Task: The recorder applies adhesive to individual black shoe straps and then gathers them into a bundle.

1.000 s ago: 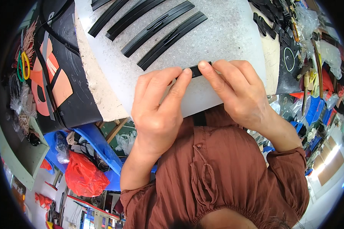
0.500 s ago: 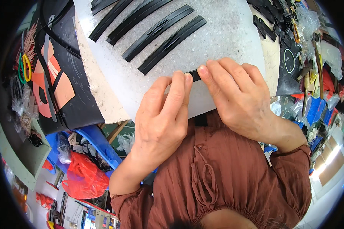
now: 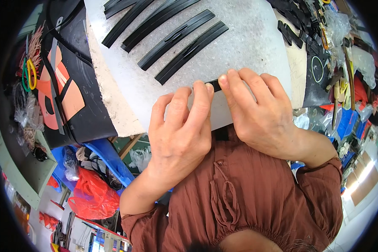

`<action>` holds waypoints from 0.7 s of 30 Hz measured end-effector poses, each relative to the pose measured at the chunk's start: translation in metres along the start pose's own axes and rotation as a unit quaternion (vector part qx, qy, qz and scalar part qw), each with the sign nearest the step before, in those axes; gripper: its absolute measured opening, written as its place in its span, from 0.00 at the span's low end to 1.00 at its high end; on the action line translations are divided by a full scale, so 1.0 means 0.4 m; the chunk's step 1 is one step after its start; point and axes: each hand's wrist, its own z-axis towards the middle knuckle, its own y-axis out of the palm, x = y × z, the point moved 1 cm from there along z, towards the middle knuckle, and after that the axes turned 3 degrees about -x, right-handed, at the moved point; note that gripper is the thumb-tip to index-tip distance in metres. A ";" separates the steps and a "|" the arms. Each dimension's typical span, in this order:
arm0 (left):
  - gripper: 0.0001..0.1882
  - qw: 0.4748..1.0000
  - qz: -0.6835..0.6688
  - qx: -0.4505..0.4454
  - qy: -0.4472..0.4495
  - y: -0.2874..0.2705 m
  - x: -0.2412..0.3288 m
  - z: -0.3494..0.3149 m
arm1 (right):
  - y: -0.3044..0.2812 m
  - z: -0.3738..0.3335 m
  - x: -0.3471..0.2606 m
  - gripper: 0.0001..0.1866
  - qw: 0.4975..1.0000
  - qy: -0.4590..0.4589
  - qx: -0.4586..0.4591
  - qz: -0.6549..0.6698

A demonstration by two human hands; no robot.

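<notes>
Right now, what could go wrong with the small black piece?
The left hand and right hand have it by the fingertips, so it might slip. Fingers cover its ends, so a flaw there could go unseen. The nearest black strip lies loose just beyond; a knock might shift it.

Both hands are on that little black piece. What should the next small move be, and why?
Perhaps a gentle thumb press along the black piece: the left hand and right hand hold it from either side over the white sheet, with only a short stretch showing between their fingertips.
</notes>
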 end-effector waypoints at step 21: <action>0.15 0.999 0.034 -0.017 -0.015 0.001 0.007 0.003 | -0.004 0.005 0.001 0.24 1.000 -0.018 -0.011 0.002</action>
